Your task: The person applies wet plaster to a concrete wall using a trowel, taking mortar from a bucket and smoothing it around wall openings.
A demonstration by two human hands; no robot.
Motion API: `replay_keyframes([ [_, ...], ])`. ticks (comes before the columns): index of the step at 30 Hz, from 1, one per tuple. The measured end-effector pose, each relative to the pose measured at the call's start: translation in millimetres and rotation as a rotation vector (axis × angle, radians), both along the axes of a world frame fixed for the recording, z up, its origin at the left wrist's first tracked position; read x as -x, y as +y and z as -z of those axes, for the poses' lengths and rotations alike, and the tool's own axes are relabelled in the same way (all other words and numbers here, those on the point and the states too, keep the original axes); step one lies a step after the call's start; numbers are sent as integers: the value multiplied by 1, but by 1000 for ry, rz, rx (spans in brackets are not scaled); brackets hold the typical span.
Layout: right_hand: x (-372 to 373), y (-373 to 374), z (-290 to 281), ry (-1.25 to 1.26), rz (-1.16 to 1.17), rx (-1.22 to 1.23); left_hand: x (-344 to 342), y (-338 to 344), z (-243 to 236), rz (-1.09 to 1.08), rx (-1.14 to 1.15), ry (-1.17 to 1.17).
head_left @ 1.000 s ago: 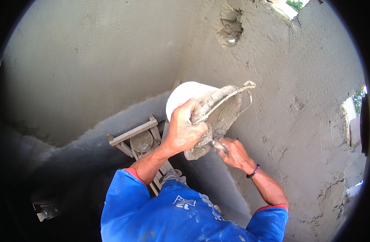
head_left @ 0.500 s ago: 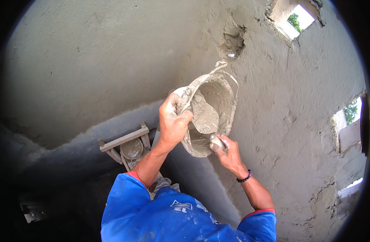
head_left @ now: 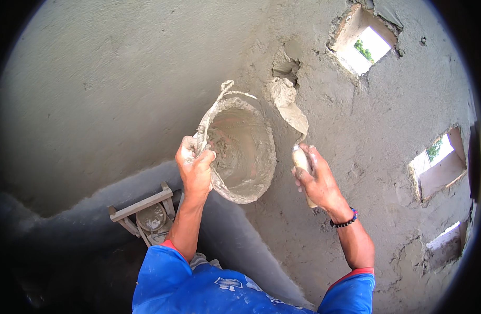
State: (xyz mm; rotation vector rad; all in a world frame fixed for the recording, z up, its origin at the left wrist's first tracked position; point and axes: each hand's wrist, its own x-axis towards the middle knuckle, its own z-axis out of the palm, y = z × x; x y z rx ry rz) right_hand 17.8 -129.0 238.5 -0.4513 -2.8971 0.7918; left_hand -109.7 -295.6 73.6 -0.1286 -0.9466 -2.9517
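My left hand (head_left: 195,166) grips the left rim of a mortar-caked bucket (head_left: 245,152), its thumb over the edge. The bucket tilts so that its mouth faces me, and wet grey mortar coats its inside. A crusted handle (head_left: 215,107) rises along the bucket's far left rim. In my right hand (head_left: 316,178) is the pale wooden grip of a trowel (head_left: 294,117), right of the bucket. Its blade points away from me and carries a lump of mortar (head_left: 282,92) at the tip, just in front of a rough hole (head_left: 286,69) in the wall.
Grey plastered wall (head_left: 355,131) fills the right side, with a square opening (head_left: 363,44) at the upper right and more openings (head_left: 439,165) farther right. Another wall (head_left: 120,94) meets it in a corner. Below left stand a wooden frame (head_left: 142,205) and a round mortar-covered container (head_left: 151,217).
The trowel has come out of the bucket with mortar on it and moved up and right toward the hole. The bucket and my left hand have shifted left in the view.
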Motion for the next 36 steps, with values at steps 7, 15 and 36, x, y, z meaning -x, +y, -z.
replay_keyframes([
  [7,49,-16,-35,-69,119,394,4,-2,13,-8,-5,-29],
  [15,88,44,-67,2,140,872,6,-4,20,-39,23,-67],
  [36,29,77,-74,190,73,1218,6,-11,30,-16,110,-51],
])
